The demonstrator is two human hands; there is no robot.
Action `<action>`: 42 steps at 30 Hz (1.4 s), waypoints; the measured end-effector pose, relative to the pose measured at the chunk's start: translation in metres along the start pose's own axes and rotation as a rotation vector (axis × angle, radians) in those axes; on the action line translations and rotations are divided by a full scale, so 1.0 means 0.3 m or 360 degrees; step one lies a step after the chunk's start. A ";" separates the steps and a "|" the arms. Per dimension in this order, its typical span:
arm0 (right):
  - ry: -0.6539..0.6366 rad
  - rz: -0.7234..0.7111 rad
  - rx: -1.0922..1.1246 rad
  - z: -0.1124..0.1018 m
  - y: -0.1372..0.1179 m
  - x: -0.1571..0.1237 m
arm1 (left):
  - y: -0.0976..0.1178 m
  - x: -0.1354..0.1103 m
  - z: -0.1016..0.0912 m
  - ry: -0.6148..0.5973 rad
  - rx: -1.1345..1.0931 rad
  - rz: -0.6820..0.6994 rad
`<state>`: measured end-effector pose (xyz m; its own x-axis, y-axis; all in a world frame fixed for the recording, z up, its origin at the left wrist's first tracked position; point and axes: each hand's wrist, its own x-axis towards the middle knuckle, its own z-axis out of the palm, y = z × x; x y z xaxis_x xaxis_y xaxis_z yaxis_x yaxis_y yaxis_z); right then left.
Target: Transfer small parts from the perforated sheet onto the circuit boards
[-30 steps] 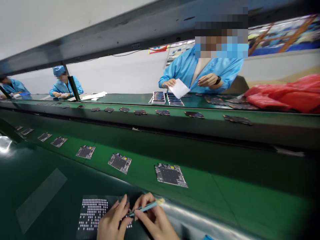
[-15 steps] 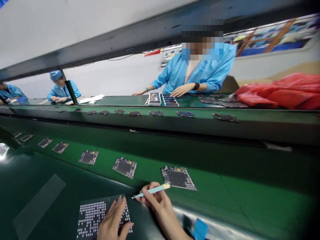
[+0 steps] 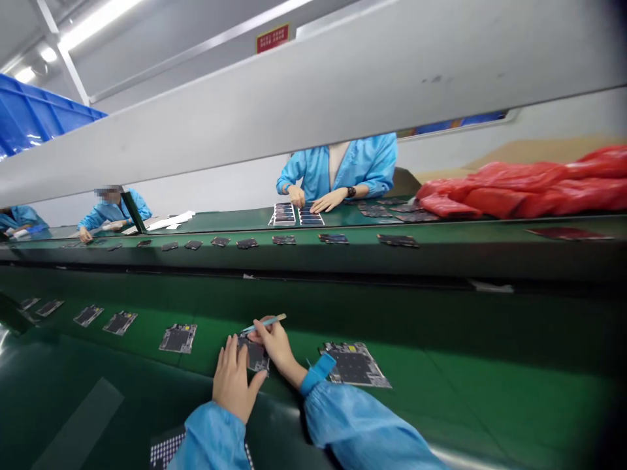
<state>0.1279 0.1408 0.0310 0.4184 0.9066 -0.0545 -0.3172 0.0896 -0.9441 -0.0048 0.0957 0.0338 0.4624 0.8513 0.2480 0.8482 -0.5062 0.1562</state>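
Observation:
My right hand point(image 3: 275, 343) is closed around light-blue tweezers point(image 3: 264, 323) with a pale yellow end, held like a pen. Their tip is over the far left corner of a dark circuit board point(image 3: 258, 356). My left hand point(image 3: 235, 380) rests along that board's left side, fingers stretched out and thumb at the near edge. It holds nothing and covers part of the board. Below my left sleeve, a sheet of white dots point(image 3: 166, 450) is partly hidden. Another circuit board point(image 3: 355, 364) lies to the right of my right hand.
More circuit boards point(image 3: 177, 338) lie in a row on the green belt point(image 3: 441, 326). A clear strip point(image 3: 81, 424) is on the near bench. Across the line, a co-worker's hands point(image 3: 328, 199) touch white-framed sheets point(image 3: 284, 214). Red bags point(image 3: 529, 186) lie at far right.
Both hands have moved forward from the dotted sheet to the circuit board on the belt. The tweezers stayed in my right hand. The camera view has tilted up.

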 end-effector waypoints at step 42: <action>-0.0285 0.0130 0.0272 -0.105 -0.092 -0.255 | -0.174 -0.360 -0.157 0.0045 -0.0499 -0.0537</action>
<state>0.1315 0.0561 0.0509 0.2330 0.9709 -0.0555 -0.4894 0.0677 -0.8694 -0.1113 0.0236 0.0438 0.1633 0.9737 0.1588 0.8290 -0.2226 0.5130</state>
